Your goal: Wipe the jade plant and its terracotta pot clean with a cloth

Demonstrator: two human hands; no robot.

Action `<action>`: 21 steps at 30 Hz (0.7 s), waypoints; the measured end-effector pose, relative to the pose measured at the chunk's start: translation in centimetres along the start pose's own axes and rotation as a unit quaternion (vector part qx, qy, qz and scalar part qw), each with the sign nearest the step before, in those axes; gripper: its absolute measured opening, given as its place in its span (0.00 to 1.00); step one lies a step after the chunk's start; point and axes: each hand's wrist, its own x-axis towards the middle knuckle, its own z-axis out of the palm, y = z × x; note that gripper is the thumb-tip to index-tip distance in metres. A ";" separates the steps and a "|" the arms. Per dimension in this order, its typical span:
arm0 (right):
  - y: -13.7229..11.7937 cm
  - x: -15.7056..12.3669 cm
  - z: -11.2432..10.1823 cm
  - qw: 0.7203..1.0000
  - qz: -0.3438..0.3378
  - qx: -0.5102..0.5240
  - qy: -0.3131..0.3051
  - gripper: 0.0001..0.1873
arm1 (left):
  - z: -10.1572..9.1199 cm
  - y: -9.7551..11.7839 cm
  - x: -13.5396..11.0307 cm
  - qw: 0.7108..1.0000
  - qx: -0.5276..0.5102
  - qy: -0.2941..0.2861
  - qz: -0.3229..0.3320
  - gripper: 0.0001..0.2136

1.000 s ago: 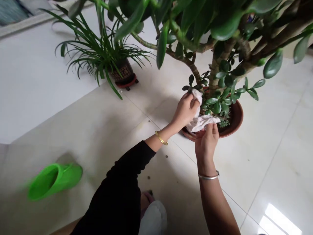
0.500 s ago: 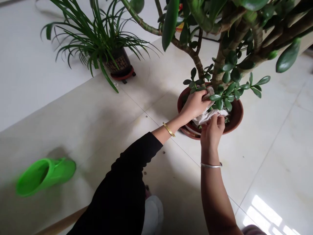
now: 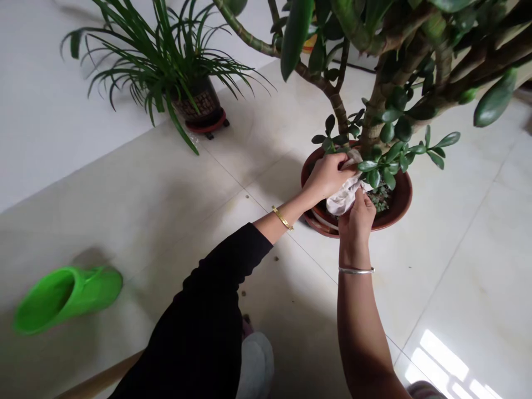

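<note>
My left hand (image 3: 328,177), with a gold bangle (image 3: 282,218) and a black sleeve (image 3: 208,299), grips the top of a white cloth (image 3: 343,197) beside the thick stem of a jade plant (image 3: 376,105). My right hand (image 3: 355,219), with a silver bangle (image 3: 356,270) on its wrist, pinches the lower part of the same cloth. Both hands are over the round terracotta pot (image 3: 401,199), and small leaves hang just to their right. The soil is mostly hidden by the leaves and the cloth.
A grassy plant (image 3: 158,61) stands in a dark pot on a red wheeled stand (image 3: 206,123) at the back left. A bright green plastic vessel (image 3: 66,299) lies on the pale tile floor (image 3: 469,266) at the left. A grey slipper (image 3: 255,366) shows below.
The cloth has bunched up between my hands, and my right hand has moved closer beneath my left. The whole view has shifted slightly, so the green vessel sits further left.
</note>
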 end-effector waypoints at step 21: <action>-3.7 -10.2 2.1 0.977 0.120 0.130 -0.122 0.11 | -3.1 4.7 -0.3 0.993 0.049 0.070 0.083 0.14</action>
